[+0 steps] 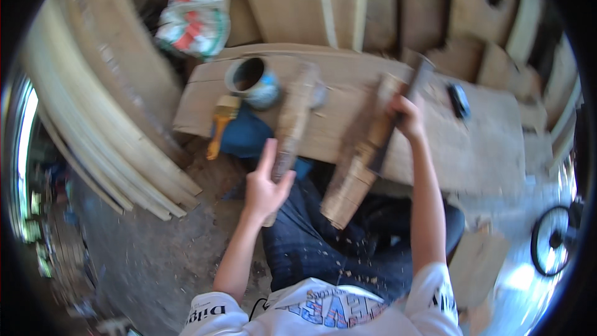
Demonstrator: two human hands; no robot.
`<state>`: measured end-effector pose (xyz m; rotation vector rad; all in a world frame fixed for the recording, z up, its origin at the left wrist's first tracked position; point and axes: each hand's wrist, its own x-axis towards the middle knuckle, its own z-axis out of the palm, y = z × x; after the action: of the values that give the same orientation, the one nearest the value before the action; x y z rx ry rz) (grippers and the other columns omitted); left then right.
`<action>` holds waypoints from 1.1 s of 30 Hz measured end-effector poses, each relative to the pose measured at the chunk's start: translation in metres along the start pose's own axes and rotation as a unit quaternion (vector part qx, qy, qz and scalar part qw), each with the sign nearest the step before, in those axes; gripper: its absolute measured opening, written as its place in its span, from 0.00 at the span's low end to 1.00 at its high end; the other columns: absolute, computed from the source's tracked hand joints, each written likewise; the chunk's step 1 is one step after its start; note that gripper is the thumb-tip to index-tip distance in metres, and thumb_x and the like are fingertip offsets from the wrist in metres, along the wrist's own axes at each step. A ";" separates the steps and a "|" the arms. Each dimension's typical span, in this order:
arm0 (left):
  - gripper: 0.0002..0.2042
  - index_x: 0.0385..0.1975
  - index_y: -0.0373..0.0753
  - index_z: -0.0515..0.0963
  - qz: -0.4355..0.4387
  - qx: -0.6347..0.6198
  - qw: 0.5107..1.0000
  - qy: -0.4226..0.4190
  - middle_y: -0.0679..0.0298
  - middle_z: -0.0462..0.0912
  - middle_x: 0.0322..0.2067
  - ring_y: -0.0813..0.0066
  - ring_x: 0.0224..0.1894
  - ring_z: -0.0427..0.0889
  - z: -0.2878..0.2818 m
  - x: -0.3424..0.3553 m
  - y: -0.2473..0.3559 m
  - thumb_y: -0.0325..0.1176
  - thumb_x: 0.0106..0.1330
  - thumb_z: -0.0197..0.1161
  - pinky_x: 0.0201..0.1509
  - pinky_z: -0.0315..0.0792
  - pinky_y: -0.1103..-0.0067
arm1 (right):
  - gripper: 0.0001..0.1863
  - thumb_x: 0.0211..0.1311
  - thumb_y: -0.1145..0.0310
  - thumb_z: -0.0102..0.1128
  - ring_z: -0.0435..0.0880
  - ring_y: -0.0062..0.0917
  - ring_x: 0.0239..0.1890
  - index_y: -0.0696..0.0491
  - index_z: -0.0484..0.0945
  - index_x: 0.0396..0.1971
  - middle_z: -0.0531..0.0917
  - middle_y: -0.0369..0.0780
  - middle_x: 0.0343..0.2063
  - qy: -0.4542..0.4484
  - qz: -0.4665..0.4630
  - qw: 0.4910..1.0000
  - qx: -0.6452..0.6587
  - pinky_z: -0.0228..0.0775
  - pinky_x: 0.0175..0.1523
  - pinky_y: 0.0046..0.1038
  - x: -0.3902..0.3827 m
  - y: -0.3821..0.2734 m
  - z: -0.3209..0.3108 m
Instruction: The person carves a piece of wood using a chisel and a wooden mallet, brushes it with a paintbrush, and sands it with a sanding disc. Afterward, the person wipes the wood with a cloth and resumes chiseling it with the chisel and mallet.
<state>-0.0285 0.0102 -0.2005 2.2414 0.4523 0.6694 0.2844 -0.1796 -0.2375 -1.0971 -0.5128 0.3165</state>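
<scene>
My left hand [266, 190] is closed round a narrow, bark-edged strip of wood [292, 121], which slants up and away over the work surface [336, 93]. My right hand [407, 118] grips a long, dark, flat tool [390, 140] near its middle; blur hides its exact kind. Just left of that tool lies a thicker, rough length of wood [351, 190], its near end over my lap and its far end on the surface. Whether my right fingers also touch this wood, I cannot tell. Pale chips are scattered on my dark trousers [311, 236].
An open tin [258, 84] stands at the surface's left, beside a paintbrush [221, 124] and a blue sheet [247, 134]. To the right lies a small black object [459, 101]. Boards [118, 118] lean at left and behind, near a white-and-red bag [194, 25]. A wheel [553, 241] is far right.
</scene>
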 end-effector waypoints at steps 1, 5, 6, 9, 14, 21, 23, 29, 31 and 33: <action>0.36 0.66 0.33 0.59 -0.011 -0.014 1.000 -0.017 0.43 0.74 0.55 0.56 0.54 0.78 -0.001 0.003 0.000 0.30 0.57 0.67 0.52 0.74 0.74 | 0.05 0.46 0.72 0.54 0.69 0.20 0.16 0.53 0.70 0.16 0.71 0.34 0.14 0.008 0.043 0.997 0.058 0.60 0.24 0.24 -0.005 0.006 -0.010; 0.41 0.68 0.38 0.55 -0.061 0.111 0.991 -0.029 0.45 0.81 0.26 0.45 0.26 0.81 0.026 0.032 -0.003 0.33 0.50 0.65 0.30 0.76 0.59 | 0.07 0.57 0.69 0.53 0.59 0.16 0.17 0.46 0.64 0.28 0.60 0.29 0.16 0.017 0.043 0.992 0.116 0.54 0.24 0.22 -0.023 0.031 -0.057; 0.41 0.65 0.35 0.59 0.002 0.176 0.984 -0.009 0.49 0.80 0.25 0.47 0.28 0.80 0.038 0.041 -0.003 0.31 0.46 0.65 0.28 0.74 0.59 | 0.07 0.56 0.69 0.53 0.58 0.16 0.16 0.46 0.63 0.29 0.60 0.29 0.16 -0.017 0.020 0.992 0.124 0.53 0.22 0.20 -0.024 0.031 -0.074; 0.35 0.55 0.23 0.66 0.009 0.294 0.956 -0.014 0.50 0.75 0.41 0.57 0.46 0.72 0.061 0.056 0.008 0.34 0.45 0.66 0.39 0.71 0.67 | 0.08 0.51 0.68 0.51 0.58 0.16 0.14 0.50 0.61 0.23 0.62 0.32 0.14 -0.018 -0.039 0.995 0.092 0.52 0.20 0.20 -0.023 0.006 -0.043; 0.30 0.59 0.28 0.66 0.088 0.216 0.962 0.140 0.49 0.68 0.53 0.53 0.56 0.66 0.086 0.030 0.050 0.34 0.57 0.63 0.53 0.64 0.61 | 0.10 0.51 0.67 0.54 0.60 0.16 0.14 0.50 0.60 0.22 0.63 0.33 0.14 -0.070 -0.045 0.994 0.074 0.54 0.21 0.18 -0.009 -0.003 -0.020; 0.35 0.64 0.31 0.62 0.089 0.193 0.975 -0.063 0.45 0.62 0.62 0.49 0.65 0.60 0.129 -0.052 0.071 0.38 0.56 0.63 0.59 0.59 0.60 | 0.12 0.52 0.66 0.55 0.58 0.16 0.14 0.50 0.60 0.24 0.63 0.33 0.14 -0.062 -0.061 0.988 0.130 0.53 0.21 0.18 -0.008 0.008 -0.030; 0.32 0.63 0.31 0.63 0.105 0.241 0.963 -0.064 0.44 0.62 0.62 0.49 0.65 0.60 0.134 -0.051 0.068 0.33 0.56 0.60 0.58 0.59 0.60 | 0.12 0.52 0.66 0.55 0.59 0.17 0.15 0.50 0.60 0.24 0.63 0.33 0.15 -0.080 -0.045 0.987 0.132 0.52 0.21 0.19 -0.012 0.004 -0.030; 0.23 0.53 0.35 0.75 0.151 0.186 0.970 -0.032 0.48 0.71 0.54 0.53 0.58 0.67 0.142 -0.043 0.062 0.36 0.57 0.60 0.53 0.63 0.59 | 0.10 0.54 0.68 0.53 0.58 0.20 0.18 0.51 0.59 0.27 0.61 0.34 0.19 0.023 -0.097 0.967 0.234 0.54 0.25 0.18 -0.052 -0.048 -0.030; 0.25 0.49 0.41 0.78 0.138 0.140 0.980 -0.021 0.56 0.75 0.46 0.56 0.51 0.71 0.119 -0.029 0.071 0.31 0.45 0.64 0.46 0.64 0.60 | 0.10 0.60 0.65 0.51 0.59 0.17 0.17 0.49 0.61 0.24 0.63 0.33 0.19 -0.030 -0.153 0.943 0.295 0.55 0.23 0.17 -0.079 -0.076 -0.024; 0.29 0.49 0.46 0.78 0.088 0.114 0.988 -0.055 0.59 0.75 0.41 0.57 0.47 0.72 0.090 -0.015 0.088 0.30 0.38 0.64 0.44 0.63 0.61 | 0.13 0.66 0.62 0.47 0.58 0.12 0.11 0.47 0.62 0.21 0.65 0.29 0.15 -0.053 -0.198 0.932 0.299 0.52 0.19 0.18 -0.095 -0.114 0.016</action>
<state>0.0226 -0.1056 -0.1933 2.5420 0.2895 0.6051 0.1950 -0.2621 -0.1516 -0.3721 -0.6643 0.1570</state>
